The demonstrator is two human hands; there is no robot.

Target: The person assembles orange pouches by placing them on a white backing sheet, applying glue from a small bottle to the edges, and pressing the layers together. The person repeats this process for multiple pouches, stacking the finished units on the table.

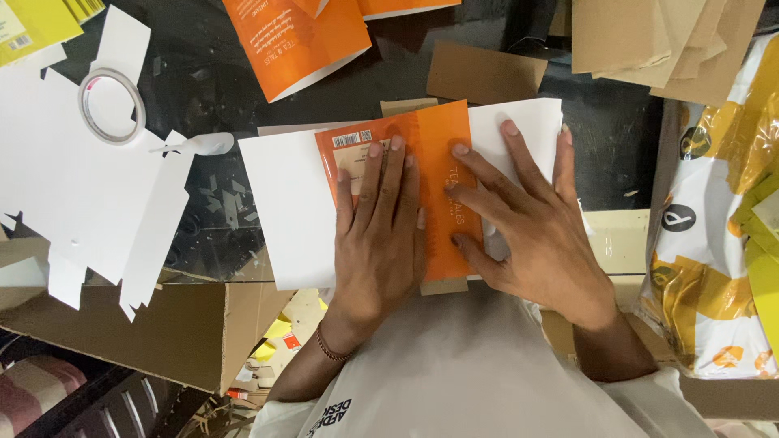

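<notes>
A packaging workshop: die-cut card blanks (97,203), cardboard scraps (487,73), tape roll (111,105).

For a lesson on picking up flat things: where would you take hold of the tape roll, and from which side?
Grip the tape roll across its rim, one finger inside the hole and the thumb outside, coming from above. It lies flat on white card, so only the ring's wall gives purchase.

The left hand (380,235) and right hand (540,231) cover much of the orange card (438,138) — its lower edge is hidden. The top edge cuts the orange sheets (296,36) and brown cardboard (657,36) (the yellow-and-white bag (714,243) runs off right).
</notes>
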